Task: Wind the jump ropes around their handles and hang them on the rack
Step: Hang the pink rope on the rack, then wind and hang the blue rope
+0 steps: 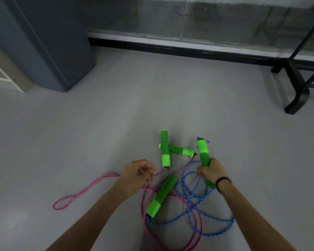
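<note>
Jump ropes (161,195), two, loose and tangled on the grey floor (80,124), near and right of centre, none wound yet. Pink rope (107,175) looped out to the left and trailing toward the near edge. Blue rope (190,196) coiled on the right, crossing the pink in several places. Four green foam grips in all: crossed handles (165,147) flat on the floor just beyond the tangle, middle handle (166,187) lying across the cords, held handle (203,153) raised in the right hand (211,172). Fingers wrapped round its lower half, blue cord knotted at its far tip. Left hand (137,173) low over the pink rope, fingers loosely curled. Impossible to tell whether pinching the cord or only hovering above it. Black band (223,180) on the right wrist.

Likely handling: light, limp braided cord, quick to snag and drag its neighbour along. Soft, grippy foam over what looks like a stiff core, easy to hold firmly. Best taken by the grips, not mid-cord. Probably worth drawing the blue free of the pink before any winding.

Farther out: black stand (295,87) at far right, probably the rack, well apart from the ropes. Dark grey cabinet (43,42) at far left. Wall (152,15) with a black skirting strip along the far side.
</note>
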Action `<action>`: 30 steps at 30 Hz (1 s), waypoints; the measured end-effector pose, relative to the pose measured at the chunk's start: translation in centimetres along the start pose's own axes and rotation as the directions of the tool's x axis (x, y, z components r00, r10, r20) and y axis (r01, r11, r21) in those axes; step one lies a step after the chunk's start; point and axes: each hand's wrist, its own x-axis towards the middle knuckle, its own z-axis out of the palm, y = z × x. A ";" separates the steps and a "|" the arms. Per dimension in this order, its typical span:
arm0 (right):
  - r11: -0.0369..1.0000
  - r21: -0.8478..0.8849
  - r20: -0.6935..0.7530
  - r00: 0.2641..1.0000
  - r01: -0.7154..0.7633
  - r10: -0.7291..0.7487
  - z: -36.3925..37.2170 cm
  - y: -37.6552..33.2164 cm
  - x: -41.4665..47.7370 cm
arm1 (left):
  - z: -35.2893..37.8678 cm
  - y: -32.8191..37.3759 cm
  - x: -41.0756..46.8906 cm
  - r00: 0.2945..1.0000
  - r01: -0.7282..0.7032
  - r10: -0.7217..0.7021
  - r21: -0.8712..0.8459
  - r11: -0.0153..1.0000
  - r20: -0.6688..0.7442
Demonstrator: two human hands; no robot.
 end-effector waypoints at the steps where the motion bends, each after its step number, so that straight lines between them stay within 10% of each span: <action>1: 1.000 -0.018 0.024 1.000 -0.008 0.008 1.4 0.7 0.0 | -0.1 0.1 -0.1 1.000 0.003 -0.003 0.004 1.000 -0.002; 13: 0.956 -0.286 0.065 0.997 0.068 -0.051 9.0 3.8 -1.0 | -0.2 -0.1 -0.2 1.000 0.002 -0.003 0.062 0.998 0.006; 18: 0.999 -0.028 -0.005 0.999 -0.035 0.035 6.3 3.9 -1.1 | -0.3 0.4 -0.5 1.000 -0.010 0.009 0.065 0.998 0.014; 30: 0.882 0.256 -0.166 0.917 0.396 -0.363 -4.6 -6.3 -3.3 | 0.4 3.0 -0.2 0.998 -0.069 0.069 -0.045 0.997 0.012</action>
